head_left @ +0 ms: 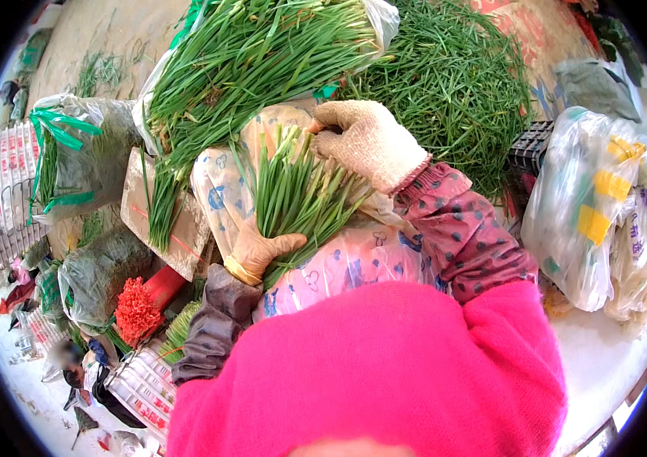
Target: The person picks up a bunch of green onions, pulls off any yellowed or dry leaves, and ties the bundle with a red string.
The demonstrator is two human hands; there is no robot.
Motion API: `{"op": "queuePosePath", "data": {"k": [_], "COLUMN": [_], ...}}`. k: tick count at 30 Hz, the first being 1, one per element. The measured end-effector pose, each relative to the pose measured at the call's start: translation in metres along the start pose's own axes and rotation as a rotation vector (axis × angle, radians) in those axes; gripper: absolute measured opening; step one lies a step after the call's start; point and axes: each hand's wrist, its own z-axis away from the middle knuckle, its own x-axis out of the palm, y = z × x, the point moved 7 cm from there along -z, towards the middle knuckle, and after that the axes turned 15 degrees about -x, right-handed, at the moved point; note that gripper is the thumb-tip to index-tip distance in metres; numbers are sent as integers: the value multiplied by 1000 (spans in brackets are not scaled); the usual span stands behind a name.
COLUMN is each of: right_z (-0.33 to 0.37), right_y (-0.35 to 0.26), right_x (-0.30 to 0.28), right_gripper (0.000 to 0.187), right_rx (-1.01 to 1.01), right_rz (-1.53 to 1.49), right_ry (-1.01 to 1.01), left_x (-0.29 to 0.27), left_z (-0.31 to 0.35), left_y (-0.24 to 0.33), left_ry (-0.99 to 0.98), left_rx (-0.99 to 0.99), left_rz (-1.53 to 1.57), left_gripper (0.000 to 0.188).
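A bunch of garlic chives (293, 190) lies slantwise across my lap, cut pale ends toward the top and leaf tips toward me. My left hand (261, 250), in a beige rubber glove, is closed around its lower left side, thumb across the leaves. At the upper right of the bunch is my right hand (361, 141), in a whitish knitted glove with bare fingertips showing. Its fingers are curled in beside the cut ends; what they pinch, if anything, is hidden. A patterned apron (221, 190) under plastic covers my lap.
A large heap of chives (262, 68) lies on plastic ahead, with loose green trimmings (445, 84) to its right. At left are a tied plastic bag (95, 152), a tilted board (167, 217) and a bundle of red ties (138, 312). Clear plastic bags (579, 198) stand at right.
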Motion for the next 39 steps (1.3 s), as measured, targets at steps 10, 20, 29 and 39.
{"op": "queuePosePath", "data": {"k": [10,20,29,39], "right_z": [15,10,-13,10], "right_y": [50,-39,31,63], "right_x": [-160,37,-30,19], "right_gripper": [33,28,39,17], "right_rx": [-7,-789,2,95], "right_rz": [189,668,-157,-225], "right_ry": [987,-95,190,254], "left_x": [0,0,2,0], "left_z": [9,6,7,11], "left_y": [13,2,0,3], "left_ry": [109,93,89,76], "left_rx": [35,28,39,71], "left_rz": [101,72,110,208], "left_gripper": [61,59,58,56]}}
